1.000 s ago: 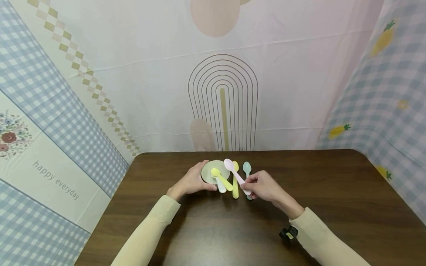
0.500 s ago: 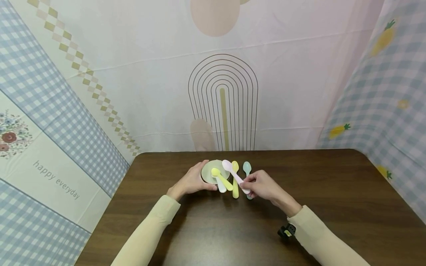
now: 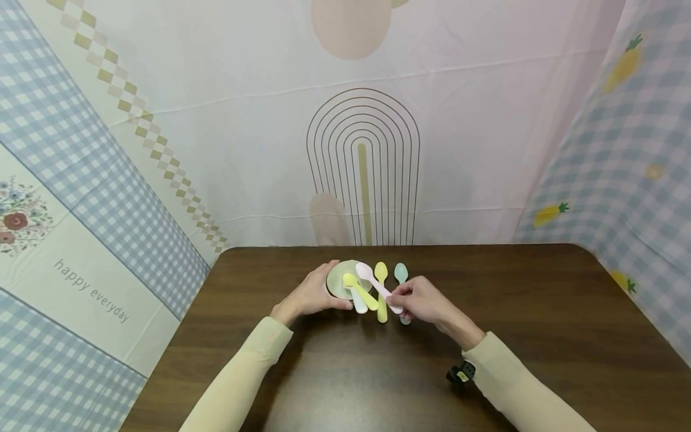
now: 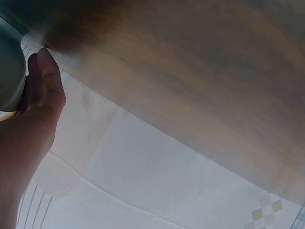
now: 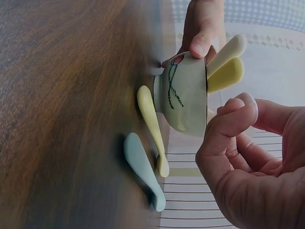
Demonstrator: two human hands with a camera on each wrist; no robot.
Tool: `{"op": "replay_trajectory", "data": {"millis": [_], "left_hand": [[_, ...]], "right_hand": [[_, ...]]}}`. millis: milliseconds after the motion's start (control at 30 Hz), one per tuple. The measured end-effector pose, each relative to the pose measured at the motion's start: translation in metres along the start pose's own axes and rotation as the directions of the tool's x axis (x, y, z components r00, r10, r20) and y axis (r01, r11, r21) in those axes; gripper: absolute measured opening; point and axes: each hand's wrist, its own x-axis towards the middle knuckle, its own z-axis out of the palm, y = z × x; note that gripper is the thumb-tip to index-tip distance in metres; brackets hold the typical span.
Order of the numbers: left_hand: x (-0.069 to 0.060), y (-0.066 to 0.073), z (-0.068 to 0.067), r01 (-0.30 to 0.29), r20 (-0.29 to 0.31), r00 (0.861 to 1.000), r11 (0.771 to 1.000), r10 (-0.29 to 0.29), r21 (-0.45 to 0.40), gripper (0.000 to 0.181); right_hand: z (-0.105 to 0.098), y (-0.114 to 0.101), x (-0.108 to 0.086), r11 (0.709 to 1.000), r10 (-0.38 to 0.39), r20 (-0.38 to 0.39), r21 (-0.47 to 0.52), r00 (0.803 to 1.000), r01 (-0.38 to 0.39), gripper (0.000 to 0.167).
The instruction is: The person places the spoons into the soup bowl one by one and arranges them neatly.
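In the head view my left hand point(image 3: 310, 294) holds a small pale bowl point(image 3: 336, 281) around its side, thumb at the near rim. A yellow spoon point(image 3: 367, 297) and a white spoon point(image 3: 358, 303) rest in the bowl, handles jutting over the rim. My right hand point(image 3: 423, 300) pinches a pink spoon point(image 3: 380, 289) by its handle end, its head above the bowl's right side. In the right wrist view the bowl point(image 5: 188, 95) shows a painted pattern, and the pink spoon is mostly hidden by the fingers. Beneath lie another yellow spoon point(image 5: 150, 117) and a pale blue-green spoon point(image 5: 140, 157).
Everything stands near the far edge of a dark wooden table point(image 3: 345, 372). Behind it hangs a patterned white cloth point(image 3: 464, 150), with checked blue cloth point(image 3: 610, 198) at the right side. A black device point(image 3: 461, 373) sits at the right wrist.
My right hand has shifted slightly left, carrying the pink spoon's head from near the bowl's right rim to over the bowl. The left hand and the bowl stay put.
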Motion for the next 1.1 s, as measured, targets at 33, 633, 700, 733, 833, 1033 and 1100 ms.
{"op": "replay_trajectory", "data": {"millis": [33, 633, 700, 733, 833, 1033, 1100], "left_hand": [[0.000, 0.000, 0.000, -0.002, -0.003, 1.000, 1.000, 0.002, 0.004, 0.119], [0.000, 0.002, -0.001, 0.009, 0.009, 1.000, 1.000, -0.009, 0.002, 0.120], [0.000, 0.002, -0.001, 0.010, 0.008, 1.000, 1.000, -0.010, 0.001, 0.120], [0.001, 0.002, -0.001, 0.010, 0.008, 1.000, 1.000, -0.010, 0.001, 0.120], [0.001, 0.001, -0.001, 0.010, 0.006, 1.000, 1.000, -0.010, -0.003, 0.120], [0.001, 0.001, -0.001, 0.005, -0.002, 1.000, 1.000, -0.005, -0.005, 0.119], [0.000, 0.001, -0.001, 0.002, -0.004, 1.000, 1.000, -0.002, -0.006, 0.118]], "right_hand": [[0.000, 0.000, 0.000, 1.000, -0.005, 0.002, -0.001, 1.000, 0.005, 0.022], [0.003, 0.001, 0.007, 1.000, 0.022, 0.007, -0.016, 1.000, -0.022, 0.024], [0.004, 0.001, 0.008, 1.000, 0.018, 0.005, -0.025, 1.000, -0.018, 0.025], [0.004, 0.000, 0.008, 1.000, 0.016, 0.004, -0.026, 1.000, -0.016, 0.025], [0.005, -0.001, 0.009, 1.000, 0.010, 0.009, -0.027, 1.000, -0.009, 0.025], [0.008, -0.001, 0.012, 1.000, 0.001, 0.015, -0.009, 1.000, 0.000, 0.023], [0.008, -0.001, 0.013, 1.000, -0.005, 0.015, -0.004, 1.000, 0.005, 0.022]]}}
